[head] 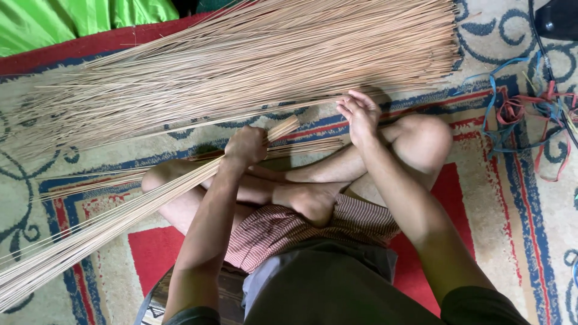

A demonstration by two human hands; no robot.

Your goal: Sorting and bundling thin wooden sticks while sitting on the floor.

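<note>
**Desk:** What does the head view show?

**Operator:** I see a person seated cross-legged on a patterned carpet [512,198], red, blue and cream, sorting thin palm-leaf sticks. The left hand [245,146] is closed in a fist around a bundle of sticks [90,238], gripping it near its cut ends. That bundle runs from the fist down toward the lower left corner of the frame, crossing the left knee and fanning slightly as it goes.

**Desk:** And the right hand?

**Operator:** The right hand [359,114] sits just beside the near edge of the big pile of sticks [241,66], fingers curled together over a few loose stems. I read it as pinching them, though the stems themselves are too fine for me to count.

**Desk:** Describe the sticks.

**Operator:** Pale tan, straight, very slender, long, and all laid roughly parallel. The large pile spreads across the top of the frame, its trimmed ends lined up at the right and its thin tips feathering out to the left. A smaller flat row of sticks [301,147] lies across the legs between the two hands.

**Desk:** Anything else around?

**Operator:** Tangled blue and red plastic straps [518,114] lie on the carpet at the right, well apart from the hands. Bright green cloth [66,21] shows in the upper left corner.
</note>
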